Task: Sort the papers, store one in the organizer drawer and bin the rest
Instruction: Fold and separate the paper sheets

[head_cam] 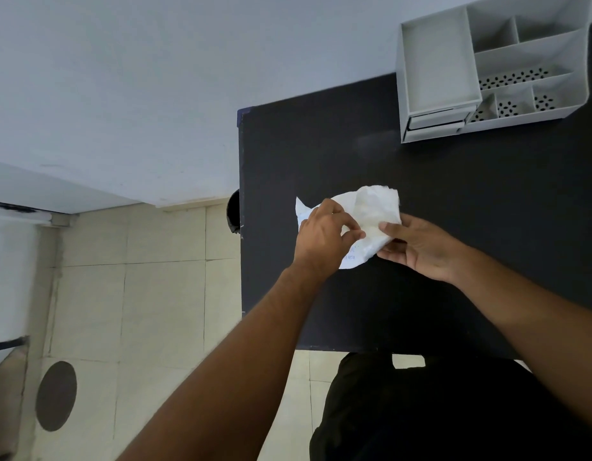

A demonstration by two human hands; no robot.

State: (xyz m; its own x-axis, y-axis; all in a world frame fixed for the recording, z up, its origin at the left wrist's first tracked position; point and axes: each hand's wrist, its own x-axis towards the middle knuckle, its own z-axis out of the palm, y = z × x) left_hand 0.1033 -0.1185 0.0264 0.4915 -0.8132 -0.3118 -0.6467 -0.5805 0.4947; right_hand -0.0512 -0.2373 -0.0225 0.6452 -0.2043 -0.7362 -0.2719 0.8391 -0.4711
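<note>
Crumpled white papers point(374, 211) sit just above the black table point(470, 201), held between both hands. My left hand point(324, 237) grips their left side, with faint writing showing below its fingers. My right hand point(421, 247) pinches their right edge with thumb and fingers. A grey desk organizer point(487, 68) stands at the table's far right corner; its small drawer point(436, 123) at the front left looks slightly pulled out. A dark round bin point(234, 211) peeks out on the floor past the table's left edge, mostly hidden.
The table's left edge runs down near the middle of the view, with beige floor tiles point(154, 294) beyond it. A white wall stands behind. A dark round mark point(56, 395) lies on the floor at lower left. My dark-clothed lap point(421, 410) is below the table's near edge.
</note>
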